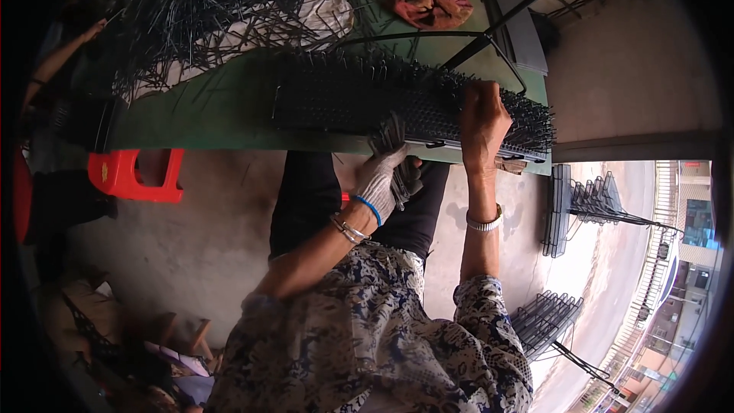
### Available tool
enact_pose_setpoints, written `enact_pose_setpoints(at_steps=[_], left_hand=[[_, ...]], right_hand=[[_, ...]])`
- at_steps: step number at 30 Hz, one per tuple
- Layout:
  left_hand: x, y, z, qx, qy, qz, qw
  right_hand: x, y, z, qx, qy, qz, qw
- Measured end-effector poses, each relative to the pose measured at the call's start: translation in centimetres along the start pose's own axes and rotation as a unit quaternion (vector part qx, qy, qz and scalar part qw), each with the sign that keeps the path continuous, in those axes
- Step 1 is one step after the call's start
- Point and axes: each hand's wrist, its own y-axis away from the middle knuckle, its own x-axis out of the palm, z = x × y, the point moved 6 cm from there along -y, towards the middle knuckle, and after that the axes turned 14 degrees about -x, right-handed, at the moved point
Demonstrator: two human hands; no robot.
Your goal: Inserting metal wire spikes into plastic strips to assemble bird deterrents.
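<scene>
A long black perforated block (344, 103) lies along the near edge of a green table (229, 134). Many thin black pieces stand up from its far side and right end. My right hand (486, 124), bare, is over the right part of the block with its fingers pinched. What is between them is too small to make out. My left hand (380, 174) wears a light glove and is closed around a bundle of thin black strips (391, 134). It is just in front of the table edge, above my lap.
A big heap of black strips (222, 0) lies on white sacking (329, 11) at the far left. Beyond the block are a red cloth (432, 8) and a black metal bar (527, 1). A red stool (126, 176) stands left; another person's arm (57, 61) shows there. Wire racks (547, 317) are at right.
</scene>
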Motion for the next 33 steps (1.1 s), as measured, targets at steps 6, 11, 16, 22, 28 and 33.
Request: enact_pose_setpoints(at_steps=[6, 11, 16, 22, 28, 33], left_hand=[[-0.2, 0.3, -0.3, 0.000, -0.039, 0.017, 0.999], [-0.5, 0.3, -0.5, 0.003, -0.044, 0.022, 0.999], [0.1, 1.2, -0.4, -0.006, -0.040, 0.002, 0.999], [0.5, 1.9, -0.6, -0.005, -0.058, 0.003, 0.998], [0.3, 1.6, -0.3, -0.014, -0.099, 0.020, 0.995], [0.2, 1.2, -0.6, -0.008, -0.037, 0.005, 0.999]], right_hand=[[0.3, 0.1, -0.7, 0.058, -0.009, 0.032, 0.998], [1.3, 0.0, 0.2, 0.006, 0.035, 0.086, 0.996], [3.0, 0.4, -0.5, 0.008, 0.128, 0.159, 0.979], [1.2, 1.5, 0.8, 0.078, -0.154, 0.183, 0.968], [1.1, 3.6, 3.2, 0.246, -0.411, 0.261, 0.838], [-1.2, 3.1, 1.4, 0.218, -0.258, 0.161, 0.927]])
